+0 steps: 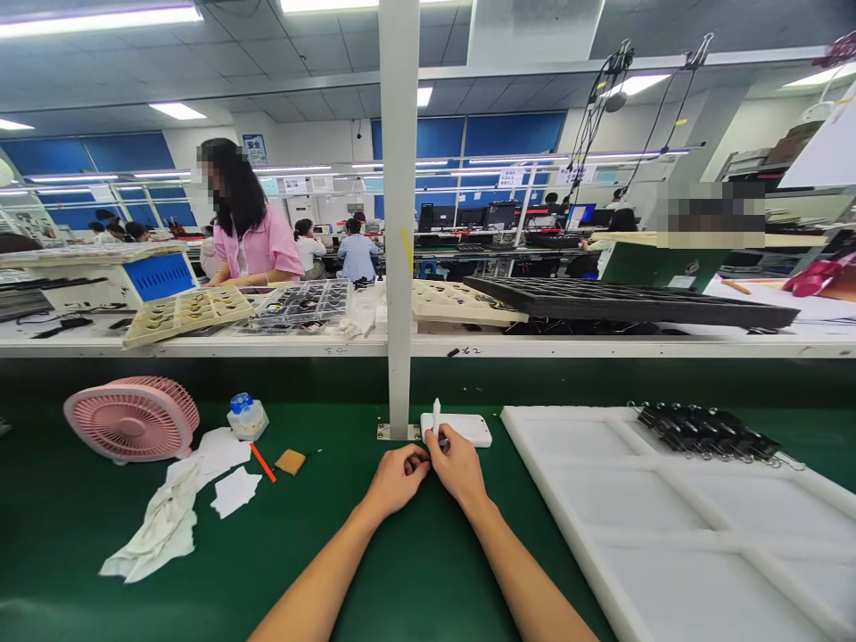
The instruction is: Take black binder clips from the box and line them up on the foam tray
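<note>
My right hand (457, 465) is closed around a white pen-shaped tool (437, 417), which stands nearly upright with its tip pointing up. Close beside it, my left hand (396, 479) has its fingers curled in and meeting the right fingers. Whatever the left fingers pinch is hidden. Just behind my right hand lies a white, flat, phone-like object with rounded corners (473, 430), partly covered by the hand. Both hands are over the green table mat (428, 571), in front of the foot of a white post (399, 383).
At left are a pink fan (134, 419), a blue-capped bottle (246, 417), a crumpled cloth (157, 526), paper pieces (235, 492), an orange stick (263, 462) and a tan sponge (291, 461). A white foam tray (568, 535) with several black binder clips (709, 432) lies right. Beyond the shelf stands a person (258, 232).
</note>
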